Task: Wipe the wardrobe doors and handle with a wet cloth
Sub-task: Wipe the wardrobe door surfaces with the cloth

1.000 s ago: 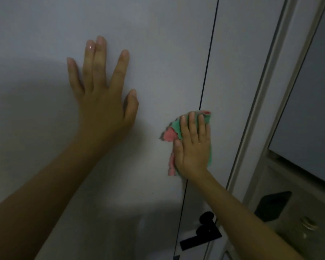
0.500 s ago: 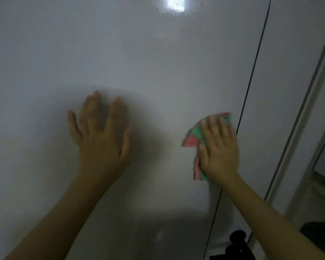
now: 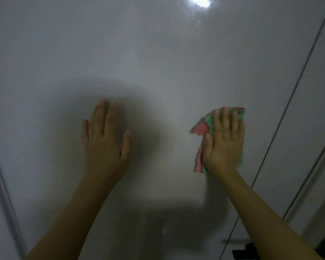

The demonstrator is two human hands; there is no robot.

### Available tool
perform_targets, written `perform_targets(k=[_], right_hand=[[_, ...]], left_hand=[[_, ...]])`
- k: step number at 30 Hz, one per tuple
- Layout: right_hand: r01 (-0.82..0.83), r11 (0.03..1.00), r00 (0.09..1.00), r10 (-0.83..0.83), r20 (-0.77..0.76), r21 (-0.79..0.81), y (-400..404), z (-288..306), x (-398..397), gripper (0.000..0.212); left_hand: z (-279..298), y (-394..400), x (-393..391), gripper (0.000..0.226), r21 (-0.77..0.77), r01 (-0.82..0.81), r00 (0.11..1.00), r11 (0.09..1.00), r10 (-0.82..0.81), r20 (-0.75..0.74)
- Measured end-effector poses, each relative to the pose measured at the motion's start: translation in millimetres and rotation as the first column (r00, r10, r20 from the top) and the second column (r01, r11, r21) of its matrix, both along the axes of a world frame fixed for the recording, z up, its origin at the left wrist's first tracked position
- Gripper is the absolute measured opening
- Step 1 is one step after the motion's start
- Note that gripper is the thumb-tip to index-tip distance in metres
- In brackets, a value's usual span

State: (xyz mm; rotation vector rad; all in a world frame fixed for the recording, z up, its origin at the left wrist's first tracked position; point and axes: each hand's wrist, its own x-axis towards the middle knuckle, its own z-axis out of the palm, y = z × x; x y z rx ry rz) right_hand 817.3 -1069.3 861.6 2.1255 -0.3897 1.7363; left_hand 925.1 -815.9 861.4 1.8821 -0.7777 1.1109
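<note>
Pink-green cloth point(image 3: 201, 128) flat under R hand point(image 3: 223, 145) fingers point(image 3: 225, 119), on door point(image 3: 158, 62)

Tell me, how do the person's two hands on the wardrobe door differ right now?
The left hand lies bare on the wardrobe door; the right hand presses a pink and green cloth against it. The left hand's thumb is spread wide; the right hand's thumb stays close beside its fingers. The right hand is nearer the dark seam between doors. Both are flat, fingers straight, pointing up.
</note>
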Motion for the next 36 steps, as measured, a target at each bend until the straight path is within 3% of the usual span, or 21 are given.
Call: perform_targets(k=[2,4,8,11,15,17,20,23,28,33,36], right_hand=[[0.004,0.966,0.976,-0.06,0.207,0.258,24.9,7.7,21.1,0.056],[-0.034,0.928,0.958,-0.076,0.278,0.371,64.3,8.1,51.5,0.06],[-0.036,0.999,0.998,0.036,-0.054,0.001,87.9,-8.0,64.7,0.054],[-0.036,0.994,0.994,0.024,-0.105,-0.105,57.1,-15.0,37.2,0.052],[0.084,0.972,0.972,-0.128,0.195,0.219,63.3,-1.0,47.9,0.054],[0.03,0.942,0.966,-0.114,0.232,0.336,109.8,8.8,81.8,0.06],[-0.108,0.993,0.994,0.109,-0.021,0.047,183.4,0.0,131.5,0.062],[-0.167,0.975,0.975,0.141,-0.17,-0.145,199.4,-14.7,145.1,0.055],[-0.106,0.959,0.965,0.036,-0.258,-0.261,166.6,-21.7,118.5,0.056],[-0.094,0.992,0.989,0.084,-0.124,-0.079,223.2,-8.4,165.9,0.067],[-0.176,0.946,0.947,0.088,-0.307,-0.272,249.1,-31.6,188.3,0.068]], left_hand=[[-3.1,17.6,9.4,0.064,-0.015,-0.037,0.999,0.999,0.036,-0.02],[-7.4,31.2,20.2,0.066,-0.022,-0.072,0.996,0.997,0.07,-0.061],[-12.4,42.1,34.6,0.068,-0.023,-0.088,0.993,0.996,0.085,-0.087],[-19.4,60.4,39.9,0.068,-0.01,-0.077,0.99,0.997,0.076,-0.116],[-32.2,91.6,47.3,0.069,-0.028,-0.079,0.983,0.996,0.073,-0.17],[-37.8,105.9,52.5,0.069,-0.024,-0.075,0.981,0.997,0.07,-0.183],[-41.4,124.5,63.1,0.069,-0.011,-0.082,0.978,0.997,0.079,-0.191],[-39.6,136.2,70.6,0.069,-0.015,-0.084,0.978,0.996,0.079,-0.195],[-49.8,148.7,65.7,0.069,-0.016,-0.042,0.98,0.999,0.038,-0.197],[-61.0,163.5,80.8,0.069,-0.056,-0.033,0.984,0.998,0.023,-0.177],[-61.9,166.9,94.6,0.069,-0.082,-0.052,0.984,0.995,0.036,-0.176]])
